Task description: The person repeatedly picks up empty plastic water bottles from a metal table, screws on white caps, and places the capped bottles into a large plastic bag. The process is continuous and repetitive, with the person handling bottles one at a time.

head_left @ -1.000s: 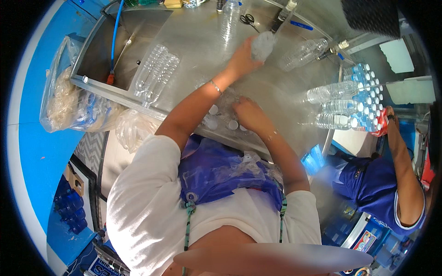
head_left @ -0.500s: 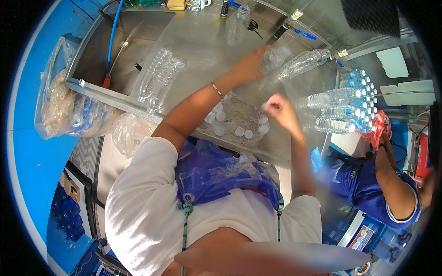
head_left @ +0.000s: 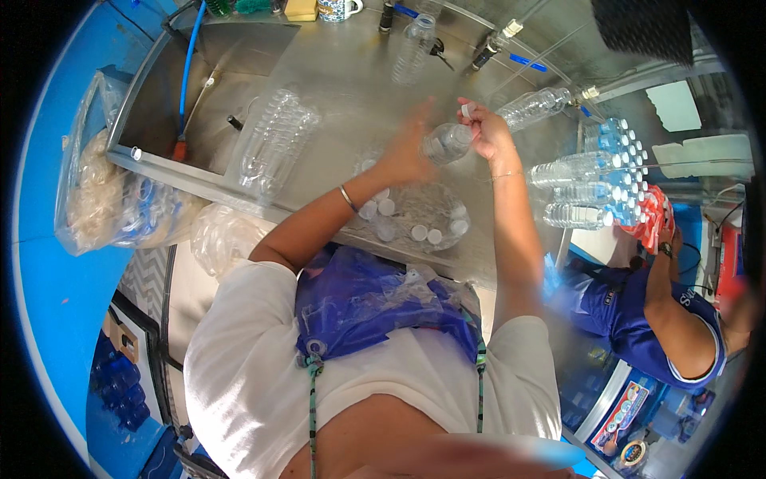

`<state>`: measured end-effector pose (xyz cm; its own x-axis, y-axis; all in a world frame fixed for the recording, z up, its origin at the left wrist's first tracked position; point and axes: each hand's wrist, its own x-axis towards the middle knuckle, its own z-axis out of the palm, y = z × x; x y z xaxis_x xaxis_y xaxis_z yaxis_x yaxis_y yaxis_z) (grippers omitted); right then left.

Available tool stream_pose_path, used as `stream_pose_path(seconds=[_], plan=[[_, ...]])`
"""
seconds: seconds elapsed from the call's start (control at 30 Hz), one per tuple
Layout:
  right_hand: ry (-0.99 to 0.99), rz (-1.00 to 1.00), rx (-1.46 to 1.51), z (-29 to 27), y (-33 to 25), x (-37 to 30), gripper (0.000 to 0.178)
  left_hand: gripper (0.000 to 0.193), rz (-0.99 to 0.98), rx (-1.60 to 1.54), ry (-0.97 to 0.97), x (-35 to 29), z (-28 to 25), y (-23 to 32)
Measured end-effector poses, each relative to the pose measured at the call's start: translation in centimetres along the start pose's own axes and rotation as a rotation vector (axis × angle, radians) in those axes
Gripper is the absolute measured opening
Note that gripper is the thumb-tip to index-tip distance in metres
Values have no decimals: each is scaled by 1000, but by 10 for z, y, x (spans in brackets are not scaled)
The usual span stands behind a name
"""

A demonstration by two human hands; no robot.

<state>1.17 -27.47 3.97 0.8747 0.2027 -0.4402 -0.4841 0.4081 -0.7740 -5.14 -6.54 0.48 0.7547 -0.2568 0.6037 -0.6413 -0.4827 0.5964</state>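
Note:
My left hand [head_left: 405, 156] is smeared by motion beside a clear plastic bottle [head_left: 447, 144]. Whether its fingers grip the bottle I cannot tell. Close by the bottle's open mouth, my right hand [head_left: 493, 137] pinches a white bottle cap [head_left: 467, 110] at its fingertips. Below my hands a clear plastic bag [head_left: 431, 209] lies on the steel counter [head_left: 343, 96], with several loose white caps [head_left: 419, 232] in and around it. Another clear bottle [head_left: 533, 108] lies on its side just beyond my right hand.
Uncapped clear bottles [head_left: 275, 144] lie at the left by a steel sink [head_left: 255, 56]. One more bottle [head_left: 414, 49] is at the back. Rows of capped bottles [head_left: 614, 172] stand at the right, near a co-worker [head_left: 638, 311] handling a red bag [head_left: 656, 219]. Blue-handled valves [head_left: 528, 62] jut out behind.
My left hand has moved left and nearer, and the bottle it was at also sits nearer. My right hand has risen from beside the bag to the bottle's mouth with a cap.

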Motion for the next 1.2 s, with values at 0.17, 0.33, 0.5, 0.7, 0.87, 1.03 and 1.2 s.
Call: stream_pose_path(seconds=[0.17, 0.33, 0.5, 0.7, 0.87, 1.03, 1.2], plan=[[10, 25, -146, 1, -13, -17, 36, 87, -205, -17, 401, 82, -5, -89], [318, -348, -1280, 21, -3, -74, 38, 81, -342, -220, -46, 104, 1, -109], [171, -968, -1130, 64, 4, -126, 39, 75, -183, -274, -380, 81, 22, -57], [121, -1171, -1279, 88, 24, -118, 40, 66, -108, -443, -354, 70, 40, -52], [268, -1318, -1296, 79, 40, -107, 35, 72, -403, -795, -271, 52, 25, -64], [601, -1279, -839, 62, 19, -80, 59, 84, -76, -408, -382, 13, -14, -21], [436, -824, -1185, 51, -14, -44, 65, 89, -298, -381, -206, -5, 0, 17]])
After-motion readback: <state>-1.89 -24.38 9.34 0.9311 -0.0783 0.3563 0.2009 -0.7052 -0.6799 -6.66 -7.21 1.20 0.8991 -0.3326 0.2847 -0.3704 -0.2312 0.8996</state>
